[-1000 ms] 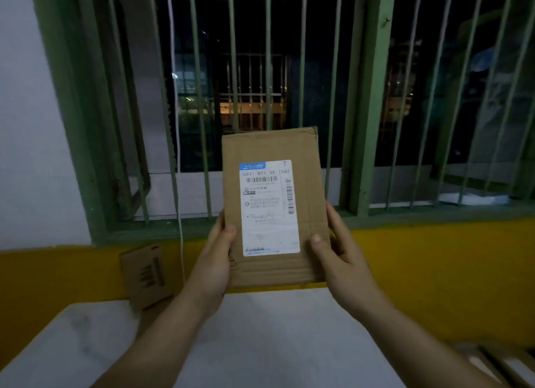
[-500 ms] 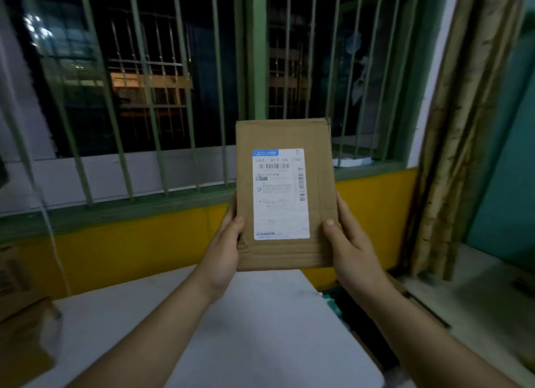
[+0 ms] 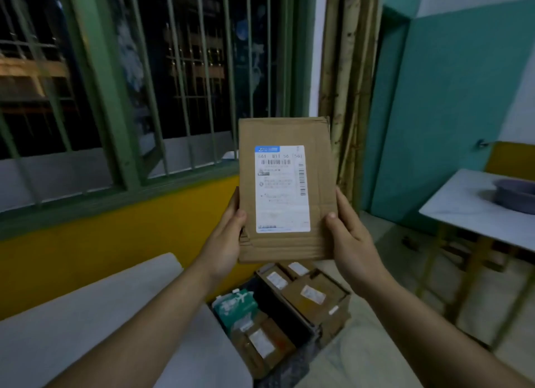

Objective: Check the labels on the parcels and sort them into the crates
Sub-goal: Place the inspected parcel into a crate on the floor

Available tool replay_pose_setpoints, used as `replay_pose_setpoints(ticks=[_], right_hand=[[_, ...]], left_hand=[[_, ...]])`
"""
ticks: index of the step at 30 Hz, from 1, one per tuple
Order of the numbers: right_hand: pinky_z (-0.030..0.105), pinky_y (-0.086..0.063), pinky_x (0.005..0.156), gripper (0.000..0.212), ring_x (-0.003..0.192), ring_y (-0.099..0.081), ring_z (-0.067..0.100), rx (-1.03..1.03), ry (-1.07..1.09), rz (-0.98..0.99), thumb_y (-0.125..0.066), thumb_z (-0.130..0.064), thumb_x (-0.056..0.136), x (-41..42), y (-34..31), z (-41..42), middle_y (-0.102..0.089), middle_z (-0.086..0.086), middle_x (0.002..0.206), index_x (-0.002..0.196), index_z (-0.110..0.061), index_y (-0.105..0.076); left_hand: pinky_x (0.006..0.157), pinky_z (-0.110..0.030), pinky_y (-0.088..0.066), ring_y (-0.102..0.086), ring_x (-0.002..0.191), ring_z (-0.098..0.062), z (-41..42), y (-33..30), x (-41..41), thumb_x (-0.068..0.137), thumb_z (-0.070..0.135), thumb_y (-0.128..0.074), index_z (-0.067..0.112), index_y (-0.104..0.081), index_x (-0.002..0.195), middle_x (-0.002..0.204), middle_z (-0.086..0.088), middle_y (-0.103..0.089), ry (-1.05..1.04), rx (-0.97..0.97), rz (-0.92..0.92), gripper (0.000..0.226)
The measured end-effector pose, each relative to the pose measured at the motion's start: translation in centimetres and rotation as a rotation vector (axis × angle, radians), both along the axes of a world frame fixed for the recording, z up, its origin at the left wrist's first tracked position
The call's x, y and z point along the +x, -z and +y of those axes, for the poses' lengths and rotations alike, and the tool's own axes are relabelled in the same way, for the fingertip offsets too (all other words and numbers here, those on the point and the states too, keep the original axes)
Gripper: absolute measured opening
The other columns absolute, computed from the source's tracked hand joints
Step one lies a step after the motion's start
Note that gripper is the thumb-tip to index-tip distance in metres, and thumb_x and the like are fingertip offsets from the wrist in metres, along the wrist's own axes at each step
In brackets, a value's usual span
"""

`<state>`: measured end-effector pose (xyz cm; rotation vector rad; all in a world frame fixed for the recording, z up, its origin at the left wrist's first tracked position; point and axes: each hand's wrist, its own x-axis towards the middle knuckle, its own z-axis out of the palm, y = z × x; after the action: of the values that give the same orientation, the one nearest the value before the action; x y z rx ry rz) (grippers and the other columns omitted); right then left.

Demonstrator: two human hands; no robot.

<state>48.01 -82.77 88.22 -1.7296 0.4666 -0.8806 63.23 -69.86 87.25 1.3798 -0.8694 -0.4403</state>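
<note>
Barred windows and a yellow wall back the scene as I hold a parcel upright, label facing me, left hand and right hand gripping its lower edges above crates of sorted parcels beside the table.

Both hands, left hand and right hand, hold a flat cardboard parcel upright by its lower edges, white shipping label facing the camera, above what look like two dark crates of labelled parcels beside a white table.
</note>
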Motion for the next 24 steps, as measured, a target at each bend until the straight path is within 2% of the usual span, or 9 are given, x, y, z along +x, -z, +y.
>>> replay_pose_setpoints(ticks=[2,6,8,12,14,17,18,21,24], right_hand=[[0.027,-0.034,0.104,0.051,0.129,-0.038,0.004,0.015,0.01,0.001,-0.037,-0.027,0.104,0.0,0.4,-2.0,-0.037,-0.021,0.138,0.148,-0.046,-0.019],[0.042,-0.037,0.111,0.051,0.128,-0.041,0.006,0.043,0.033,0.022,-0.037,-0.031,0.104,1.8,2.1,-6.7,-0.04,-0.031,0.128,0.147,-0.05,-0.018],[0.046,-0.038,0.111,0.051,0.129,-0.041,0.008,0.06,0.037,0.037,-0.037,-0.033,0.104,3.4,3.2,-9.2,-0.04,-0.027,0.133,0.147,-0.051,-0.018],[0.05,-0.04,0.108,0.05,0.129,-0.043,0.012,0.085,0.039,0.089,-0.037,-0.035,0.103,6.8,5.3,-13.6,-0.038,-0.015,0.145,0.145,-0.055,-0.018],[0.05,-0.04,0.108,0.049,0.129,-0.043,0.013,0.092,0.046,0.122,-0.037,-0.036,0.103,8.9,6.0,-15.9,-0.038,-0.014,0.146,0.145,-0.055,-0.019],[0.047,-0.038,0.11,0.05,0.131,-0.04,0.012,0.091,0.009,0.159,-0.037,-0.035,0.103,11.9,6.5,-18.6,-0.036,-0.016,0.147,0.148,-0.051,-0.019],[0.044,-0.036,0.112,0.051,0.133,-0.038,0.011,0.091,-0.009,0.162,-0.037,-0.034,0.104,12.8,6.7,-19.3,-0.035,-0.017,0.148,0.149,-0.047,-0.019],[0.037,-0.035,0.112,0.051,0.134,-0.037,0.009,0.1,-0.078,0.193,-0.037,-0.032,0.104,15.8,8.1,-21.1,-0.032,-0.015,0.152,0.151,-0.042,-0.018],[0.028,-0.035,0.108,0.052,0.133,-0.036,0.004,0.108,-0.169,0.225,-0.036,-0.033,0.104,18.9,10.4,-23.6,-0.033,-0.018,0.151,0.152,-0.04,-0.018]], left_hand=[[0.074,0.0,-0.042,-0.049,0.1,0.024,-2.3,0.2,0.3,0.103,0.034,-0.027,0.039,-0.018,0.15,0.136,0.025,-0.042,0.021,0.022,0.0,0.048],[0.069,0.0,-0.043,-0.05,0.09,0.027,-7.3,1.6,2.5,0.103,0.032,-0.027,0.04,-0.019,0.147,0.123,0.029,-0.046,0.043,0.037,0.034,0.046],[0.07,0.0,-0.044,-0.049,0.09,0.027,-9.8,2.7,4.1,0.103,0.031,-0.027,0.041,-0.019,0.146,0.12,0.031,-0.045,0.05,0.043,0.054,0.045],[0.075,-0.005,-0.041,-0.045,0.118,0.006,-13.9,4.8,7.3,0.101,0.038,-0.029,0.04,-0.016,0.149,0.132,0.029,-0.038,0.026,0.09,0.087,0.05],[0.076,-0.004,-0.039,-0.037,0.124,0.004,-15.7,5.5,8.8,0.101,0.039,-0.028,0.042,-0.015,0.149,0.133,0.032,-0.033,-0.001,0.112,0.104,0.05],[0.07,0.001,-0.041,-0.044,0.103,0.014,-17.8,6.3,10.9,0.102,0.037,-0.029,0.045,-0.015,0.146,0.115,0.04,-0.036,-0.041,0.136,0.141,0.047],[0.068,0.001,-0.041,-0.044,0.098,0.016,-18.2,6.5,11.6,0.102,0.037,-0.029,0.045,-0.014,0.145,0.116,0.04,-0.036,-0.052,0.144,0.156,0.047],[0.076,-0.007,-0.04,-0.041,0.116,0.004,-19.1,7.9,13.8,0.102,0.038,-0.032,0.042,-0.016,0.149,0.138,0.025,-0.036,-0.125,0.171,0.206,0.05],[0.072,-0.009,-0.04,-0.043,0.11,0.002,-20.4,9.7,15.3,0.103,0.032,-0.034,0.04,-0.019,0.149,0.131,0.023,-0.038,-0.25,0.191,0.263,0.049]])
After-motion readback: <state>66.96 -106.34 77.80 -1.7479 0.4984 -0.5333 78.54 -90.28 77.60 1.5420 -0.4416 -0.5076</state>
